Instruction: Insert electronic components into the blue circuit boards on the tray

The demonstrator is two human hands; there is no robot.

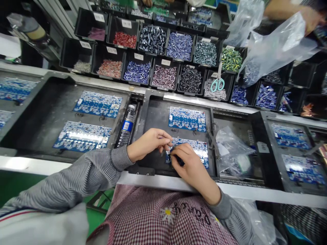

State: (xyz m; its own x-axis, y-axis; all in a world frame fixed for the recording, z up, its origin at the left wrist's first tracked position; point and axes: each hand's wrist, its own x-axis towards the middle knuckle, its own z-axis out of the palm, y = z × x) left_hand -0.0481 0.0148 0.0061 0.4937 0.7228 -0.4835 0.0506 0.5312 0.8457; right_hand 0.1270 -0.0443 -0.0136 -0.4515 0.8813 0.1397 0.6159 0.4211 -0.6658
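My left hand (149,144) and my right hand (187,166) meet over a blue circuit board (201,148) lying in a black fixture tray (153,117). The right hand's fingertips pinch a small dark component (174,158) at the board's left edge. The left hand's fingertips bend in just above it, and anything in them is too small to make out. My hands hide much of this board. A second blue circuit board (187,119) lies beyond them in the same tray, untouched.
Black bins (165,76) of sorted small components run along the back, with teal-handled scissors (217,81) on one. A water bottle (126,126) lies left of the tray, a clear plastic bag (232,149) lies right, and more boards sit in neighbouring trays. A co-worker's hand (310,18) holds a bag at top right.
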